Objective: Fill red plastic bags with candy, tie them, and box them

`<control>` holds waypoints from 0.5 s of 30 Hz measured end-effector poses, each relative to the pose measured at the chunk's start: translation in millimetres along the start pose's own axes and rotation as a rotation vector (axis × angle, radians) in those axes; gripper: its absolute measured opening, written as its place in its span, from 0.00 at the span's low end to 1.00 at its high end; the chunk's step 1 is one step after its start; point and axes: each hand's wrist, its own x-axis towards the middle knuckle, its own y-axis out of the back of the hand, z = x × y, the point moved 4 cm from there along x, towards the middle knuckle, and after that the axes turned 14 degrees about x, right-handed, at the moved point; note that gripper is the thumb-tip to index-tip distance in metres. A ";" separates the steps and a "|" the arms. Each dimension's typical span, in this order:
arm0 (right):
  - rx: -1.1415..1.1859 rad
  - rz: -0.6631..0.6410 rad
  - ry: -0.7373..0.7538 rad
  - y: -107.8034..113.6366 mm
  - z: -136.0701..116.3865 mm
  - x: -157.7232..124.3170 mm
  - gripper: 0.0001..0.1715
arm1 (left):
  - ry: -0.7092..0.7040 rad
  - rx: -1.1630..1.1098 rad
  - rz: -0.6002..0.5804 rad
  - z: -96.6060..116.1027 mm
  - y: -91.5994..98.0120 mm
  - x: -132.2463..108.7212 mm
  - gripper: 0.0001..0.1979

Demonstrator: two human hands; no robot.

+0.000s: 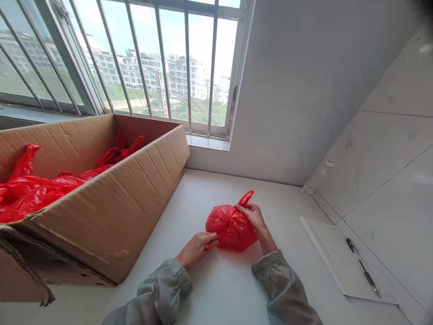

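A full, rounded red plastic bag (233,228) rests on the white table, its top gathered to a point in the middle. My left hand (199,246) is closed at its near left side, with a bit of red plastic showing between the fingers. On the far right side, my right hand (252,214) pinches the other end, and a looped handle sticks up above the fingers. What is inside the bag cannot be seen.
To the left stands a large open cardboard box (111,212) holding several red plastic bags (43,192). On the right lie a sheet of paper (333,253), a pen (369,277) and its black cap (350,245). A barred window (187,67) is behind, beside a grey wall.
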 end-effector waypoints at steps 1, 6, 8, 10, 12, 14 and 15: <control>0.011 -0.006 -0.008 1.1 4.4 1.7 0.26 | 0.008 -0.008 0.004 -1.6 -1.0 0.0 0.18; 0.008 -0.003 -0.007 7.0 17.7 7.0 0.24 | 0.030 -0.006 0.018 -3.4 -5.1 1.4 0.17; -0.008 0.007 0.009 7.2 18.4 7.7 0.24 | 0.033 0.004 0.022 -2.9 -5.4 1.7 0.17; -0.035 0.020 0.031 6.9 17.1 8.0 0.24 | 0.037 0.014 0.027 -2.4 -5.4 1.3 0.17; -0.072 0.031 0.054 7.0 13.8 8.2 0.23 | 0.044 0.024 0.036 -1.7 -6.4 0.6 0.17; -0.113 0.037 0.075 7.9 7.8 8.2 0.22 | 0.055 0.041 0.052 -0.9 -9.2 0.0 0.17; -0.131 0.038 0.087 8.5 3.4 8.1 0.22 | 0.062 0.054 0.062 -0.4 -11.3 -0.2 0.17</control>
